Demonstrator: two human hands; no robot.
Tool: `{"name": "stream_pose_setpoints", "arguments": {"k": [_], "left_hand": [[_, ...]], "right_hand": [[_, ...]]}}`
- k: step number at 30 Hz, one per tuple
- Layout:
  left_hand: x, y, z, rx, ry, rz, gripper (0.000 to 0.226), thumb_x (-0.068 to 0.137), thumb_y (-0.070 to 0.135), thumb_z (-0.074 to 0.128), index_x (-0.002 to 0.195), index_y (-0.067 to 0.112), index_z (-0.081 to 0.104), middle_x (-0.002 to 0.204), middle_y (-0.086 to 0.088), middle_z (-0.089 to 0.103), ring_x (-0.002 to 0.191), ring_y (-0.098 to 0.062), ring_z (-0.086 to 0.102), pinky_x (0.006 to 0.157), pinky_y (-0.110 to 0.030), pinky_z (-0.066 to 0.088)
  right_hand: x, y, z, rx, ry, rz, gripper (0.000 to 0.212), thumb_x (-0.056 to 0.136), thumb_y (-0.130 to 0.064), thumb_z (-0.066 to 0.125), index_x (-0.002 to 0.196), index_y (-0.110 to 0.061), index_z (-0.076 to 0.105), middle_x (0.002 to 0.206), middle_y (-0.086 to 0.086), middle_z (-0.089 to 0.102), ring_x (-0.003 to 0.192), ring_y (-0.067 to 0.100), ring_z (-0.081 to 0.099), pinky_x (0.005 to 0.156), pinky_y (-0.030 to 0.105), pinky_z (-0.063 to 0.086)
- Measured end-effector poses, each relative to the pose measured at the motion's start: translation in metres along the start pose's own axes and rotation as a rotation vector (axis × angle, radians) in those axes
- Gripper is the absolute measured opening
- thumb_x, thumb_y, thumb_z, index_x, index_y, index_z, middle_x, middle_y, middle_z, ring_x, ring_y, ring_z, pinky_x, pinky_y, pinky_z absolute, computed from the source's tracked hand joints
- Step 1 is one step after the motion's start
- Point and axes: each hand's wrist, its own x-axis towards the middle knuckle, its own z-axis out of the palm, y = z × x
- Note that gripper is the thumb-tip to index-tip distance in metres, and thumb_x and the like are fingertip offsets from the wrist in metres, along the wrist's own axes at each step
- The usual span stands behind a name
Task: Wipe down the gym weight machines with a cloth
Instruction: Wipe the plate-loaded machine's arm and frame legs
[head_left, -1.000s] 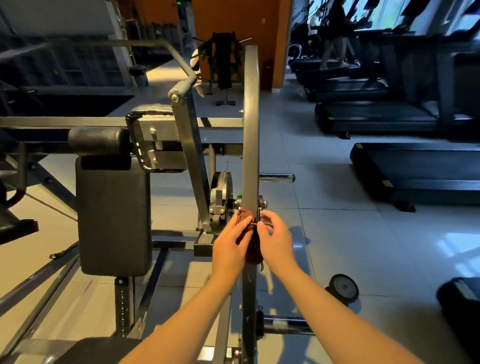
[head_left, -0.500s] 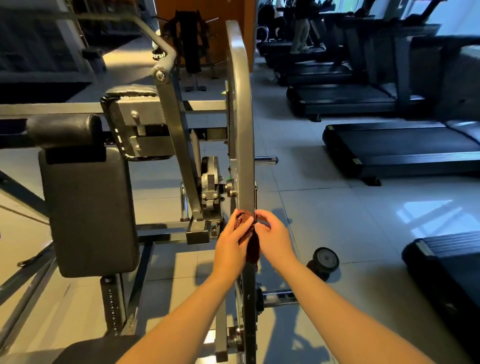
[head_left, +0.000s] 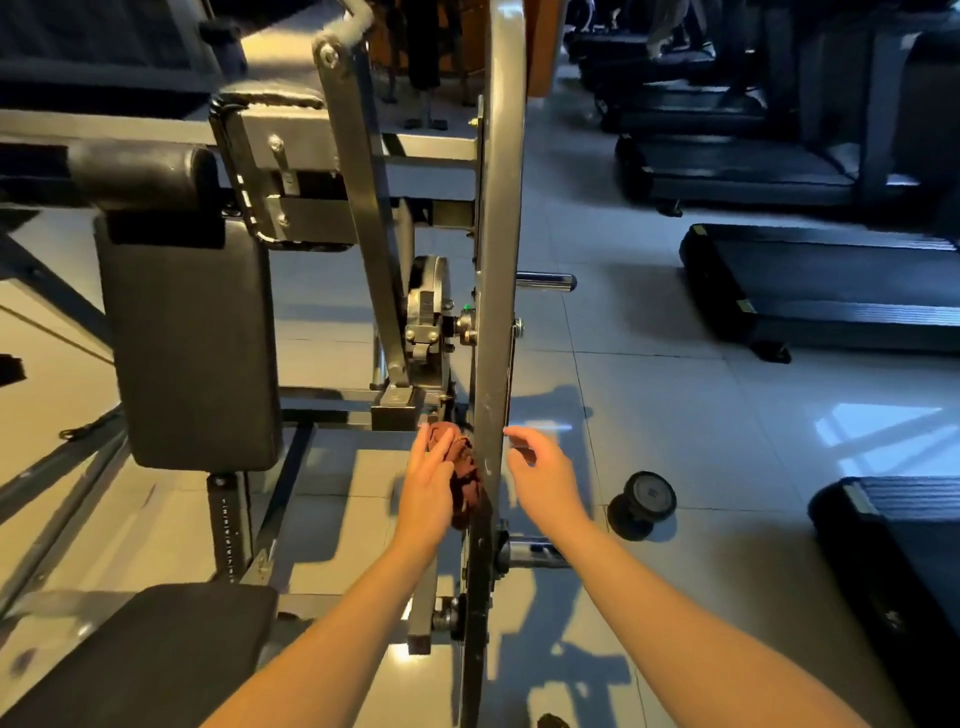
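Right hand (head_left: 540, 467) has let go, fingers loose; left hand (head_left: 430, 486) presses the crumpled maroon cloth (head_left: 464, 467) flat-fingered against the bar (head_left: 496, 260).

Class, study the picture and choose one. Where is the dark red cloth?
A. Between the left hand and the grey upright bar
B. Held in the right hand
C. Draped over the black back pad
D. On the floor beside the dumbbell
A: the cloth is bunched against the left side of the upright bar, pressed there by the left hand, while the right hand holds nothing.
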Motion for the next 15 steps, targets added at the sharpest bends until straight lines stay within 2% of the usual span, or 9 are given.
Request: {"name": "stream_pose_setpoints", "arguments": {"k": [1, 2, 4, 5, 6, 9, 12, 15], "left_hand": [[-0.005, 0.002, 0.009, -0.064, -0.002, -0.022, 0.040, 0.108, 0.020, 0.040, 0.144, 0.031, 0.053, 0.159, 0.011, 0.032, 0.141, -0.010, 0.040, 0.113, -0.046, 0.042], [-0.007, 0.006, 0.018, -0.057, 0.034, -0.024, 0.041, 0.107, 0.017, 0.040, 0.144, 0.029, 0.053, 0.162, 0.009, 0.029, 0.145, -0.011, 0.035, 0.118, -0.043, 0.037], [-0.008, 0.021, 0.031, -0.023, 0.163, -0.002, 0.041, 0.107, 0.013, 0.043, 0.146, 0.024, 0.052, 0.164, 0.008, 0.026, 0.145, -0.004, 0.027, 0.118, -0.018, 0.028], [-0.005, 0.034, 0.037, -0.005, 0.220, 0.039, 0.042, 0.106, 0.012, 0.045, 0.147, 0.023, 0.050, 0.163, 0.008, 0.025, 0.144, -0.001, 0.025, 0.111, -0.004, 0.024], [-0.001, 0.045, 0.041, 0.015, 0.260, 0.087, 0.043, 0.106, 0.013, 0.047, 0.148, 0.023, 0.049, 0.163, 0.009, 0.024, 0.143, 0.001, 0.024, 0.105, 0.003, 0.021], [0.020, 0.061, 0.058, 0.068, 0.308, 0.191, 0.045, 0.105, 0.014, 0.050, 0.148, 0.028, 0.047, 0.164, 0.009, 0.021, 0.144, 0.003, 0.022, 0.103, 0.004, 0.020], [0.018, 0.051, 0.077, 0.121, 0.349, 0.187, 0.047, 0.103, 0.013, 0.054, 0.147, 0.030, 0.047, 0.164, 0.009, 0.022, 0.143, 0.002, 0.024, 0.103, 0.004, 0.022], [-0.003, 0.029, 0.094, 0.145, 0.389, 0.111, 0.049, 0.101, 0.008, 0.058, 0.146, 0.025, 0.050, 0.162, 0.008, 0.025, 0.145, -0.007, 0.030, 0.110, -0.007, 0.028]], "right_hand": [[0.003, 0.003, 0.001, -0.004, -0.020, -0.019, 0.034, 0.102, -0.013, 0.051, 0.131, -0.025, 0.063, 0.124, -0.009, 0.063, 0.116, 0.005, 0.057, 0.098, 0.022, 0.050], [0.006, 0.006, 0.000, 0.002, -0.038, -0.035, 0.034, 0.102, -0.013, 0.051, 0.131, -0.025, 0.063, 0.124, -0.009, 0.063, 0.115, 0.003, 0.058, 0.100, 0.025, 0.051], [0.011, 0.007, -0.006, 0.037, -0.064, -0.068, 0.033, 0.102, -0.012, 0.051, 0.130, -0.024, 0.063, 0.122, -0.009, 0.064, 0.111, 0.000, 0.059, 0.096, 0.018, 0.051], [0.015, 0.005, -0.010, 0.056, -0.070, -0.094, 0.032, 0.102, -0.011, 0.051, 0.130, -0.023, 0.062, 0.122, -0.010, 0.063, 0.110, -0.003, 0.059, 0.092, 0.010, 0.049], [0.019, 0.003, -0.015, 0.072, -0.075, -0.128, 0.032, 0.102, -0.011, 0.051, 0.131, -0.022, 0.061, 0.122, -0.010, 0.062, 0.110, -0.004, 0.058, 0.089, 0.005, 0.047], [0.040, -0.004, -0.028, 0.080, -0.096, -0.220, 0.029, 0.102, -0.011, 0.052, 0.127, -0.019, 0.063, 0.117, -0.010, 0.060, 0.106, -0.009, 0.056, 0.084, 0.002, 0.043], [0.054, -0.001, -0.037, 0.071, -0.173, -0.230, 0.030, 0.098, -0.006, 0.052, 0.120, -0.022, 0.065, 0.110, -0.012, 0.065, 0.099, -0.010, 0.058, 0.079, 0.005, 0.044], [0.057, 0.012, -0.042, 0.073, -0.274, -0.195, 0.040, 0.097, -0.005, 0.050, 0.129, -0.026, 0.061, 0.120, -0.010, 0.066, 0.107, -0.002, 0.061, 0.091, 0.018, 0.052]]}}
